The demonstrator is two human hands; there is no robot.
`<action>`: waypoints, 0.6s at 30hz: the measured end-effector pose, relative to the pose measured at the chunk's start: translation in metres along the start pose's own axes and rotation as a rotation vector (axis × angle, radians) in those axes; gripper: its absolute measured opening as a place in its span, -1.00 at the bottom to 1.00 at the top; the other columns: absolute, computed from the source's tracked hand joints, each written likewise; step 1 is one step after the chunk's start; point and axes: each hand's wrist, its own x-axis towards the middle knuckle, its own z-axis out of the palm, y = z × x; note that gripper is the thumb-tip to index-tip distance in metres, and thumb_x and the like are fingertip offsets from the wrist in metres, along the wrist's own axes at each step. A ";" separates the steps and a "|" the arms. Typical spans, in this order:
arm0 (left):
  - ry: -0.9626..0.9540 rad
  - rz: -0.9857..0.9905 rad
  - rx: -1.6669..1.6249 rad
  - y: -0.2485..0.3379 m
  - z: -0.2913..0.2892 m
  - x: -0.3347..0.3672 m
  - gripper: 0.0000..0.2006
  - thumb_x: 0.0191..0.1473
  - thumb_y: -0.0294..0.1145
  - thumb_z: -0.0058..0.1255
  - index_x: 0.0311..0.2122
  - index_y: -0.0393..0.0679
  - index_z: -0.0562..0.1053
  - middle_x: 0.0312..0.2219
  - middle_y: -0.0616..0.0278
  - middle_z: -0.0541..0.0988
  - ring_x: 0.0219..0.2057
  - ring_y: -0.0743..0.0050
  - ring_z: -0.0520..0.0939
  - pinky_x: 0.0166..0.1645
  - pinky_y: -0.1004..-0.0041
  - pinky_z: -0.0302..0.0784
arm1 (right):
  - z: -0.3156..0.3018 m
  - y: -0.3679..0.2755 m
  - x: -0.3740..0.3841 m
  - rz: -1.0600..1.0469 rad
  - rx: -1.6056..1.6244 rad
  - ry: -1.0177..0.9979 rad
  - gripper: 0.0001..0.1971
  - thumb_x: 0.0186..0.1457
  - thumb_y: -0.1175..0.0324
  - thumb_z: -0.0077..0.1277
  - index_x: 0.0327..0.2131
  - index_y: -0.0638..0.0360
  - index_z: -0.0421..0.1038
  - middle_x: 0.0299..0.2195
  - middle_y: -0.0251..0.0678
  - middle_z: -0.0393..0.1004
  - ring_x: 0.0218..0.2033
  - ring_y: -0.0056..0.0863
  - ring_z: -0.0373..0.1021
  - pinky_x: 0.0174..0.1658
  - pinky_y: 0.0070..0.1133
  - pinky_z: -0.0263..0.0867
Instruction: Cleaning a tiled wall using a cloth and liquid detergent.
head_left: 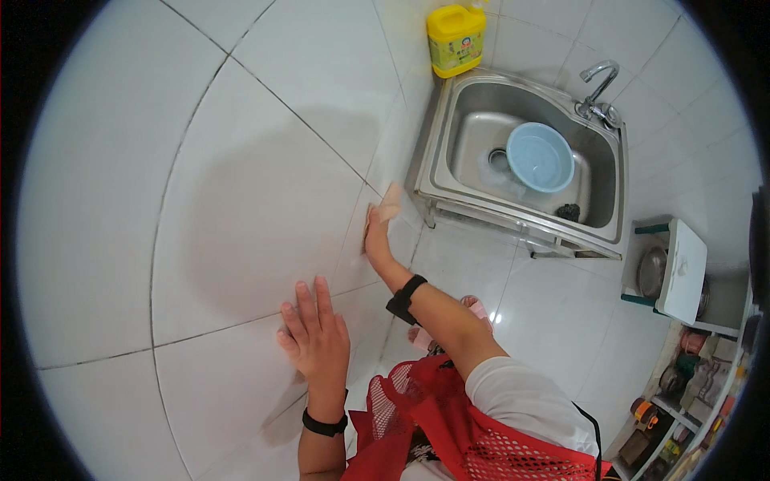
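My left hand (318, 337) is spread out against, or just off, the white tiled wall (249, 192), its fingers pointing up and nothing in it. Farther along the wall, my right hand (378, 242) presses a pale orange cloth (391, 203) onto the tiles close to the sink. Part of the cloth sticks out past the fingers, and the fingers themselves are mostly hidden. Each wrist wears a black band.
A steel sink (439, 172) with a light blue basin (541, 158) and a dark scrubber (569, 212) stands ahead right, below a tap (597, 92). A yellow jug (455, 40) sits at its corner. A white stool (686, 268) and a loaded shelf (682, 417) line the right.
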 end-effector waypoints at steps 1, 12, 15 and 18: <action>0.006 0.007 -0.007 0.002 -0.001 0.002 -0.18 -0.13 -0.01 0.14 0.30 0.30 0.12 0.33 0.26 -0.02 0.34 0.00 -0.06 0.29 -0.02 -0.25 | -0.003 0.001 -0.008 0.017 -0.001 0.005 -0.32 0.24 0.19 -0.27 0.29 0.35 -0.22 0.33 -0.04 -0.18 0.34 -0.24 -0.21 0.32 -0.52 -0.29; 0.028 0.014 -0.040 -0.005 0.001 -0.005 -0.22 -0.15 -0.05 0.15 0.26 0.23 0.21 0.32 0.21 0.03 0.32 -0.06 -0.04 0.30 -0.11 -0.38 | -0.002 -0.037 0.087 0.163 0.019 -0.215 -0.28 0.26 0.02 -0.28 0.29 0.33 -0.22 0.33 -0.03 -0.19 0.34 -0.22 -0.21 0.32 -0.47 -0.26; -0.007 0.073 -0.378 -0.010 -0.010 -0.002 -0.27 -0.12 -0.10 0.12 0.24 0.11 0.23 0.30 0.13 0.06 0.32 -0.08 -0.04 0.29 -0.17 -0.36 | 0.007 -0.024 0.075 0.081 0.051 -0.007 -0.28 0.26 0.00 -0.30 0.28 0.34 -0.19 0.32 -0.01 -0.14 0.33 -0.21 -0.17 0.32 -0.44 -0.23; -0.032 0.152 -0.618 -0.002 -0.009 0.004 -0.31 -0.06 -0.18 0.07 0.24 0.02 0.22 0.28 0.04 0.09 0.32 -0.08 -0.02 0.29 -0.18 -0.31 | 0.000 0.002 0.034 0.051 0.006 0.020 -0.28 0.27 0.00 -0.30 0.27 0.39 -0.18 0.30 -0.03 -0.10 0.31 -0.20 -0.13 0.30 -0.43 -0.20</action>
